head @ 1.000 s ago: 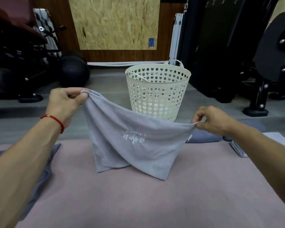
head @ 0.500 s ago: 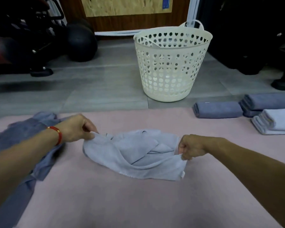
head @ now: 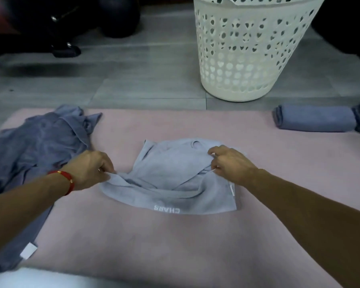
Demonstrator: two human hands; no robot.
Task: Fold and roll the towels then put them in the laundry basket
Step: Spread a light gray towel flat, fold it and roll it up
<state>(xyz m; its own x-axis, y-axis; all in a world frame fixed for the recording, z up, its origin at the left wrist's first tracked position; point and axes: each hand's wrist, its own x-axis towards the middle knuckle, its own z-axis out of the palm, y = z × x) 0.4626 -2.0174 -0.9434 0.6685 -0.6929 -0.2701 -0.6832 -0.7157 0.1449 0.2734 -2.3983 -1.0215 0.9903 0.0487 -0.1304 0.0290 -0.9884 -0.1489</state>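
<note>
A light grey towel (head: pixel 175 179) now lies crumpled on the middle of a pink mat (head: pixel 175 246), lowered from where it hung in the air a second ago. White letters along its near hem read "CHARS", upside down. The left hand (head: pixel 92 169) pinches its left edge; the right hand (head: pixel 229 163) pinches a fold near its right side. A darker towel (head: pixel 35 154) lies rumpled at left, a rolled towel (head: pixel 314 120) at far right. The white laundry basket (head: pixel 247 48) stands beyond the mat.
</note>
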